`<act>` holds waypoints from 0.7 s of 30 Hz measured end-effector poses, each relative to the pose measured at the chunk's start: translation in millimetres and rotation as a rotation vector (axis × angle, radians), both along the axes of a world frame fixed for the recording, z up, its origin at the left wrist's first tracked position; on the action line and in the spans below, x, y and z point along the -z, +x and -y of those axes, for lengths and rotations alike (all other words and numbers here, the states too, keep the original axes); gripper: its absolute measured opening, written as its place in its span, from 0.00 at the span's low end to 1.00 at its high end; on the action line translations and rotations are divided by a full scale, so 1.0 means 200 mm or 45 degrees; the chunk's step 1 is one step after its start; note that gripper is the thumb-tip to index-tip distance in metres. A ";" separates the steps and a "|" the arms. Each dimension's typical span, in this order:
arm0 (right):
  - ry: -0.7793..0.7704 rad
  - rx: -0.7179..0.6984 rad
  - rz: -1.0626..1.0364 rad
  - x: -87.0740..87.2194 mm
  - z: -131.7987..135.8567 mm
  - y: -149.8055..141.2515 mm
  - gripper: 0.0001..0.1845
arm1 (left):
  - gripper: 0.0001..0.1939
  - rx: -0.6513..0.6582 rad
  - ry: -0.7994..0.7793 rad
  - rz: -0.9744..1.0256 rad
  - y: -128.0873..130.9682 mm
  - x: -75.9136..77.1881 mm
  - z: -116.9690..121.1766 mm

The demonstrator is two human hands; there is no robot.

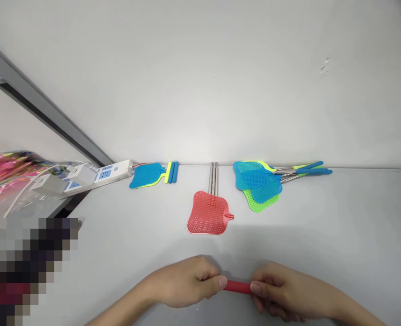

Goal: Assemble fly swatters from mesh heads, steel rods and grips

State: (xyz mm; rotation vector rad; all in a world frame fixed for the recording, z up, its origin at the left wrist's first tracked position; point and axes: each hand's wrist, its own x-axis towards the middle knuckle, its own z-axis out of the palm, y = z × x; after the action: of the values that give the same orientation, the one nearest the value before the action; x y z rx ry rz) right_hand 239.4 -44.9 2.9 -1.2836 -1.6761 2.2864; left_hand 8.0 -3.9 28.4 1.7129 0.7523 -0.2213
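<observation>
Low over the white table, my left hand and my right hand each pinch one end of a short red handle held level between them. Both hands are closed round it. Just beyond them lies a red mesh swatter head with no handle, its small neck pointing right. Behind it, several thin metal rods lie side by side, pointing at the wall.
Assembled blue and green fly swatters are piled at the back right. Blue and green heads with loose handles lie at the back left. A white power strip and pink packaged goods sit at far left.
</observation>
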 end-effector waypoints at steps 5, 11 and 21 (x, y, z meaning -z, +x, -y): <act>-0.072 -0.012 -0.142 0.02 -0.02 0.02 0.22 | 0.22 -0.025 0.009 0.069 0.01 -0.03 -0.01; -0.157 0.191 -0.384 -0.02 -0.05 0.10 0.27 | 0.21 -0.107 -0.116 0.133 0.01 -0.07 -0.01; 0.044 0.482 -0.537 -0.05 -0.04 0.10 0.21 | 0.23 -0.437 -0.496 0.328 0.05 -0.01 0.05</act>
State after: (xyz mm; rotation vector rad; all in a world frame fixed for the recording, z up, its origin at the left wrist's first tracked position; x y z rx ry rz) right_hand 259.9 -36.3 12.1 -0.9255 -1.2103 2.0991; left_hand 18.9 -14.0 30.5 1.1949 0.7415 0.0866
